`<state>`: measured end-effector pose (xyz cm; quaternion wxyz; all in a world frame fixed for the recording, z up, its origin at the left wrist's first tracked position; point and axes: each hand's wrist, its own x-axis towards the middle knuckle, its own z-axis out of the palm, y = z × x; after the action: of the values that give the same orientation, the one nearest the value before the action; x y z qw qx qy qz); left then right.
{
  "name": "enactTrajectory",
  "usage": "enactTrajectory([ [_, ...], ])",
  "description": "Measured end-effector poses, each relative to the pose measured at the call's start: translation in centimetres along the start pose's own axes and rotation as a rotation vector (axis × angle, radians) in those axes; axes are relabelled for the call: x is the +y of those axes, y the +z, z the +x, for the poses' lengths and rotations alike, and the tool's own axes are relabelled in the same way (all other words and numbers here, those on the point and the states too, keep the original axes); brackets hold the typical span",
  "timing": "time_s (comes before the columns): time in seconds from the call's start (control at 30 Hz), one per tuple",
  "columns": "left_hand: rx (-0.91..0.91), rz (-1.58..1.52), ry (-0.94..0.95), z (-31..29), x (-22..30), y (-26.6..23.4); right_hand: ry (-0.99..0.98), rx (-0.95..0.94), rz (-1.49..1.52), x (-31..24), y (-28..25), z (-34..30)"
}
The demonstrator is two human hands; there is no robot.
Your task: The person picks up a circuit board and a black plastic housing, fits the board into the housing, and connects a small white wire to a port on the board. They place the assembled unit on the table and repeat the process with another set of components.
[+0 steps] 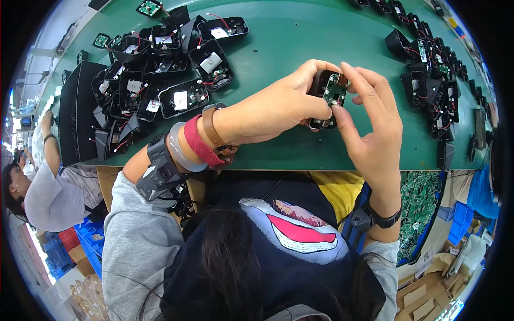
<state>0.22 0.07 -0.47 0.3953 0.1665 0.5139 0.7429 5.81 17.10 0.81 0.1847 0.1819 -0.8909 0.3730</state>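
A small black plastic housing (324, 122) with a green circuit board (335, 90) at its face is held above the green table. My left hand (286, 104) is closed around its left side, thumb lying along the board's lower part. From the right, my right hand (375, 115) curves around the same unit. Its thumb tip touches the board near a small light-coloured connector, and its index finger reaches the upper edge. My fingers partly cover the board, so the exact contact of the right fingertips is hard to see.
Open black housings (182, 99) with red wires and silvery parts crowd the table's left, beside a black box (80, 115). More housings (436, 80) lie at the right. A bin of green circuit boards (420, 214) stands below the table's right edge. Another person (48, 187) sits at the left.
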Motion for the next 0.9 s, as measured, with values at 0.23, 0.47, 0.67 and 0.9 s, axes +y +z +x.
enactTrajectory([
  [0.23,-0.034,0.36,-0.029,0.1,0.6,0.2,-0.093,-0.077,-0.155,0.1,-0.3,0.4],
  [0.47,0.007,0.126,-0.015,-0.2,1.4,-0.1,-0.062,-0.062,-0.235,0.4,0.4,0.6],
  [0.67,-0.076,0.128,0.054,0.3,0.8,-0.2,0.534,-0.046,0.894,0.2,1.3,-1.1],
  [0.9,-0.012,0.153,0.057,0.0,0.8,0.4,0.521,0.015,0.869,-0.2,2.2,-1.3],
])
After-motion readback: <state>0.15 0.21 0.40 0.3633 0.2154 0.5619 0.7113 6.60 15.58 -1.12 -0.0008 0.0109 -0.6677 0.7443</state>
